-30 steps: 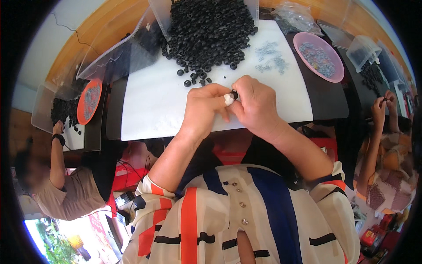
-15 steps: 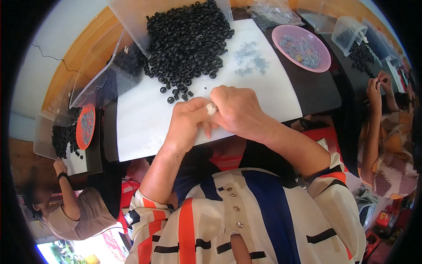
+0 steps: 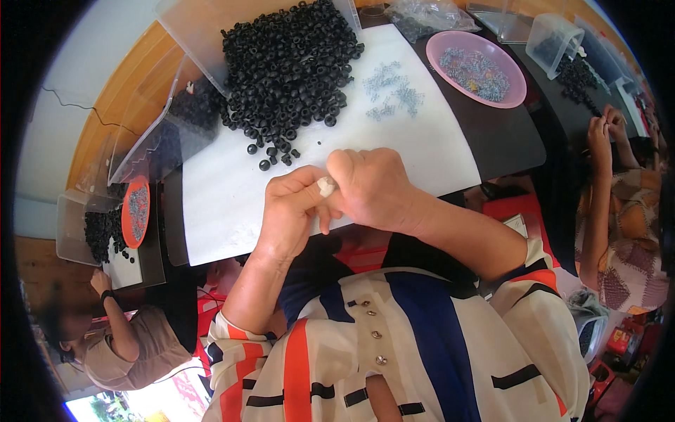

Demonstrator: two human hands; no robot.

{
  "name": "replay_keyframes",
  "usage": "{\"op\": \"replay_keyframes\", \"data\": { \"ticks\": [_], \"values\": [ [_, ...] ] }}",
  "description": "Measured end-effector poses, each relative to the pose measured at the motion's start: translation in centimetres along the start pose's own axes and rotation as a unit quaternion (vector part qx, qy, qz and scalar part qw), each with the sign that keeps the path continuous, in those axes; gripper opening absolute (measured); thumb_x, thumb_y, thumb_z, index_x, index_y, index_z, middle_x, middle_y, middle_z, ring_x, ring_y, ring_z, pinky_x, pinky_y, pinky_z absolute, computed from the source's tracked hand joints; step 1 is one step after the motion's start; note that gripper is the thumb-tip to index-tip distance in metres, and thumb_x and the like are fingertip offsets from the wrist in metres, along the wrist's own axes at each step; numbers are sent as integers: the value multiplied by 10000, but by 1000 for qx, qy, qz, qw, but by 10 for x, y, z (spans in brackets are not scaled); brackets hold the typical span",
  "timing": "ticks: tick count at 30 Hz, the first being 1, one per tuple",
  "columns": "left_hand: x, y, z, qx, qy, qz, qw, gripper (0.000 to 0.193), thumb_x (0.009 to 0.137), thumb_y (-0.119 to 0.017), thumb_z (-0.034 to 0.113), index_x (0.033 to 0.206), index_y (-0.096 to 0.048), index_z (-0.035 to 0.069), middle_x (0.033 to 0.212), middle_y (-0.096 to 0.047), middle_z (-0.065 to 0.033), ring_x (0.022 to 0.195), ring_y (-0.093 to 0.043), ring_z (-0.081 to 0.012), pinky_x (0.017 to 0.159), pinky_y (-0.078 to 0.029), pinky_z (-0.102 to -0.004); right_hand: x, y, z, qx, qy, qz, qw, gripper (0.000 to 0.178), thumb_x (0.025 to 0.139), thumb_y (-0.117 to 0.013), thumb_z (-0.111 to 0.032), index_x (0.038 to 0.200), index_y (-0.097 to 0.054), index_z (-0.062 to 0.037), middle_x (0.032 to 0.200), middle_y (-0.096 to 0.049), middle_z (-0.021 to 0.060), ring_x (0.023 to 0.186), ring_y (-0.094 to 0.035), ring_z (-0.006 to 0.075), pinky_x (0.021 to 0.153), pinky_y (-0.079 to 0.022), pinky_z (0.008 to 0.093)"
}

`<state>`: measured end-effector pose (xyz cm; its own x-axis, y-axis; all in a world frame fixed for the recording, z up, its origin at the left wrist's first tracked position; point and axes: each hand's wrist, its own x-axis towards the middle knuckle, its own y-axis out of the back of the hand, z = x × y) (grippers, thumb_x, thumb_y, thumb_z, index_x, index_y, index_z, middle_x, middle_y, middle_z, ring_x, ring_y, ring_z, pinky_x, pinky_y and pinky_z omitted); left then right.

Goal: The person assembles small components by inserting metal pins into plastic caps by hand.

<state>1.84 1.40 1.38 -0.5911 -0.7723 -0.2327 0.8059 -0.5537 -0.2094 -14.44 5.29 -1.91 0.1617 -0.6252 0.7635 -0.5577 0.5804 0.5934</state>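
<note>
Over the near part of a white sheet (image 3: 429, 144), my left hand (image 3: 287, 207) and my right hand (image 3: 374, 188) meet with their fingers closed together. A whitish wrap (image 3: 326, 186) shows at the tip of my left thumb, against the right hand. Whatever the fingers pinch is hidden between them. Just beyond the hands lies a heap of small black hollow parts (image 3: 285, 77), with a few loose ones at its near end. Small metal springs (image 3: 397, 91) are scattered on the sheet to the right of the heap.
A clear plastic bin (image 3: 193, 32) lies behind the black parts. At the right stands a pink bowl (image 3: 519, 90) of springs. Co-workers sit on both sides: a person in brown (image 3: 144, 344) by an orange bowl (image 3: 126, 224), and another person's hands (image 3: 606, 126) at the far right.
The whole view has shifted slightly. My hands stay pressed together over the sheet, with the knuckles of the right hand turned a little.
</note>
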Motion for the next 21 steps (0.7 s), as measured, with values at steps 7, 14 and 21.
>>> {"op": "replay_keyframes", "data": {
  "ticks": [7, 14, 21],
  "values": [
    [-5, 4, -5, -54, 0, 22, 998, 190, 938, -609, 107, 907, -666, -72, 745, -681, -147, 582, -628, -196, 456, -435, -252, 2, -6, -8, 61, -26, 7, 998, 314, 731, -743, -227, 795, -481, -66, 618, -548, 79, 480, -579, 252, 426, -441, 366],
    [-5, -2, -7, -45, -28, 33, 998, 214, 925, -616, 128, 925, -668, -80, 746, -676, -152, 608, -628, -204, 485, -445, -267, 2, 3, -7, 192, -137, -53, 970, 249, 726, -697, -120, 826, -476, -60, 696, -600, 126, 598, -618, 330, 516, -468, 417],
    [-6, 2, -7, -18, -25, 8, 999, 185, 923, -587, 71, 976, -672, -86, 774, -675, -146, 609, -625, -194, 509, -467, -262, 3, 7, -2, 127, -82, -37, 988, 284, 710, -713, -121, 810, -454, -64, 678, -582, 118, 601, -620, 323, 501, -458, 414]
  ]
}}
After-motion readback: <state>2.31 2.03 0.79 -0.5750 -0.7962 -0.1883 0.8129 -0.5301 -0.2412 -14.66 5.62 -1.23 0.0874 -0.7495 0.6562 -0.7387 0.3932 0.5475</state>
